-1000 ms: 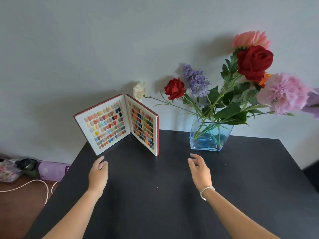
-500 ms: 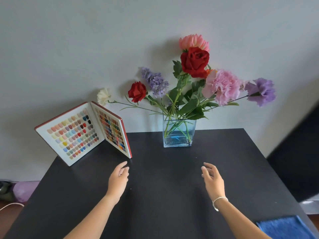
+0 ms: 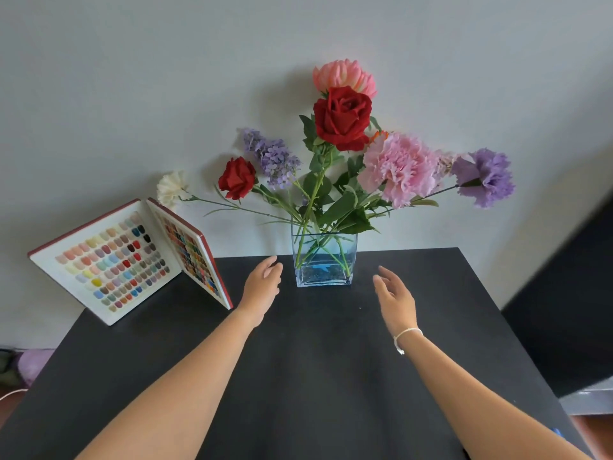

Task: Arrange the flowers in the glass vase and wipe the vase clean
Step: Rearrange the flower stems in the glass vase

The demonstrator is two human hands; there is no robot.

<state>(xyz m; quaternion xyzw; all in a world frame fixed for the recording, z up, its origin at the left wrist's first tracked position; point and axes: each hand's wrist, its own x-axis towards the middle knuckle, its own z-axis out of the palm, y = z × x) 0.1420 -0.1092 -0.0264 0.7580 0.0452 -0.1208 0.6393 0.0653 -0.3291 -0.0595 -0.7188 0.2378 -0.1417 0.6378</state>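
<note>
Both grips loose, empty — left hand [image 3: 262,287] | right hand [image 3: 394,297] (flanking, apart) | vase [image 3: 324,260] near table's [image 3: 298,376] far edge

A black table [image 3: 315,376] is seen filling the lower and middle frame, set against a pale wall [image 3: 132,78]. At centre left, an open red-edged swatch book [image 3: 129,257] is stood upright on the table's back left corner, its white pages filled with rows of small coloured chips. A purple object [image 3: 31,363] is glimpsed at the lower left edge, too blurred to be identified.
</note>
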